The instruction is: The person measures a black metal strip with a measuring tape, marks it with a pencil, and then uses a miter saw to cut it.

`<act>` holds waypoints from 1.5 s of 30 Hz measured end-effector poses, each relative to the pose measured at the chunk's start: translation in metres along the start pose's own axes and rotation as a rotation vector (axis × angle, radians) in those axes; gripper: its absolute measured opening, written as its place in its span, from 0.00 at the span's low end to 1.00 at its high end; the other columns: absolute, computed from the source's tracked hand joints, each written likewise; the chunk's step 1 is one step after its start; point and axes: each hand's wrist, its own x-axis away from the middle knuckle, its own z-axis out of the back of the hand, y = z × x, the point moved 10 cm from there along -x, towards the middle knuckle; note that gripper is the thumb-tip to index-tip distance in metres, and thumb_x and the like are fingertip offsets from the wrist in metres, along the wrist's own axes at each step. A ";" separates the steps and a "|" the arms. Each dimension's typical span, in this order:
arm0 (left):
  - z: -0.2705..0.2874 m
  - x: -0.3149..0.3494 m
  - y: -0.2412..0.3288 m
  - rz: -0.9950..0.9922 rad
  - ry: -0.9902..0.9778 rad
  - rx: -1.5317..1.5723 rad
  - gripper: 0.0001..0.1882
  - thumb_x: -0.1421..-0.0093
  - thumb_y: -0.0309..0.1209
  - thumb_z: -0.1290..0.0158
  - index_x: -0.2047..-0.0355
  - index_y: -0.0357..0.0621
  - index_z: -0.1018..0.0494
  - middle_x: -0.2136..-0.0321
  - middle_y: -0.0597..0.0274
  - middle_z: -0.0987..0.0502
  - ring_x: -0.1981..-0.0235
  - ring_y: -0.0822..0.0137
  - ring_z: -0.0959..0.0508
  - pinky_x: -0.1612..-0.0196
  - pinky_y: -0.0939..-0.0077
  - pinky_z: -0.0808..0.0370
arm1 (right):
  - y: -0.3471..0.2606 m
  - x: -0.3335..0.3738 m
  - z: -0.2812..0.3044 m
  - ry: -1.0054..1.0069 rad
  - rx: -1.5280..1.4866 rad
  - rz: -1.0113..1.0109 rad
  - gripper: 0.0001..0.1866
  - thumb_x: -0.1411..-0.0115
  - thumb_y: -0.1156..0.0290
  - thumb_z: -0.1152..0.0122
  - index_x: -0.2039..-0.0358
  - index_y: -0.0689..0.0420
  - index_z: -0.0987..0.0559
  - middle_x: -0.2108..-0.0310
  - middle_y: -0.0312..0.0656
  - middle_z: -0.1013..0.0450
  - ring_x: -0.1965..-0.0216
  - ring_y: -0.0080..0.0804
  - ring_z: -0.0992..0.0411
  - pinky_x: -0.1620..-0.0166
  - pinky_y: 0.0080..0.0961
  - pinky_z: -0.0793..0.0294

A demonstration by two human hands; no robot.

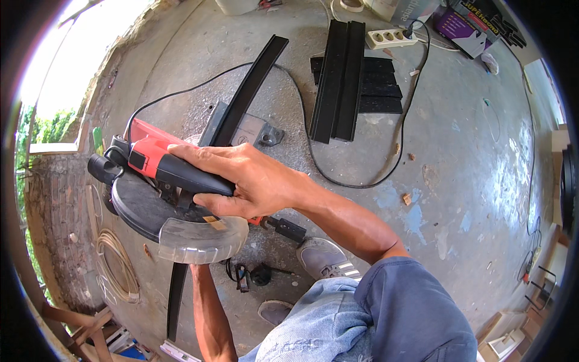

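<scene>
A red and black mitre saw stands on the floor in front of me. My right hand is closed round its black handle. Its dark blade guard and the clear plastic shield are seen from above. A long black channel strip lies across the grey saw base, under the saw head. A black length also shows on the near side, beside my left forearm. That arm reaches up behind the clear shield, which hides my left hand and its fingers.
More black strips lie at the far middle, near a white power strip. A black cord loops across the floor. Close to my shoes are a small black tool and dark bits. A coiled hose lies left.
</scene>
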 end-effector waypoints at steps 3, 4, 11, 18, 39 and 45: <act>0.000 -0.001 -0.001 -0.001 0.002 0.001 0.21 0.55 0.31 0.38 0.58 0.42 0.24 0.51 0.54 0.26 0.46 0.54 0.30 0.42 0.55 0.40 | -0.001 0.000 0.000 -0.004 0.002 -0.004 0.39 0.47 0.70 0.34 0.35 0.67 0.35 0.50 0.64 0.26 0.56 0.54 0.21 0.53 0.37 0.21; 0.001 -0.001 -0.001 -0.004 0.003 0.002 0.21 0.55 0.31 0.38 0.58 0.42 0.24 0.51 0.54 0.26 0.46 0.54 0.30 0.42 0.55 0.40 | 0.000 0.000 -0.001 -0.018 -0.009 -0.031 0.39 0.47 0.70 0.34 0.35 0.67 0.35 0.50 0.64 0.26 0.56 0.54 0.21 0.53 0.38 0.21; -0.004 -0.004 0.010 -0.012 0.008 0.011 0.20 0.56 0.30 0.38 0.60 0.42 0.24 0.51 0.54 0.26 0.46 0.54 0.30 0.43 0.55 0.40 | -0.015 0.003 0.013 0.069 0.095 0.121 0.38 0.48 0.72 0.35 0.37 0.67 0.34 0.53 0.64 0.25 0.58 0.56 0.21 0.54 0.38 0.21; -0.006 -0.002 0.010 -0.008 0.058 0.014 0.19 0.56 0.30 0.38 0.61 0.42 0.24 0.51 0.54 0.26 0.47 0.55 0.30 0.43 0.56 0.39 | -0.011 -0.029 0.005 -0.064 0.268 -0.389 0.23 0.54 0.73 0.35 0.58 0.68 0.30 0.71 0.63 0.26 0.69 0.58 0.22 0.62 0.40 0.23; -0.017 -0.005 0.031 0.168 -0.135 -0.114 0.23 0.55 0.36 0.33 0.56 0.55 0.21 0.44 0.57 0.32 0.39 0.54 0.36 0.37 0.50 0.45 | 0.020 -0.047 -0.027 0.108 -0.146 -0.787 0.35 0.35 0.36 0.50 0.71 0.62 0.22 0.81 0.41 0.25 0.82 0.24 0.28 0.77 0.20 0.30; -0.022 -0.009 0.031 0.191 -0.189 -0.095 0.23 0.52 0.37 0.33 0.54 0.55 0.21 0.43 0.57 0.34 0.38 0.54 0.38 0.35 0.47 0.47 | 0.019 -0.057 -0.023 0.112 -0.113 -0.801 0.32 0.35 0.38 0.49 0.69 0.59 0.22 0.83 0.37 0.28 0.87 0.22 0.30 0.84 0.18 0.32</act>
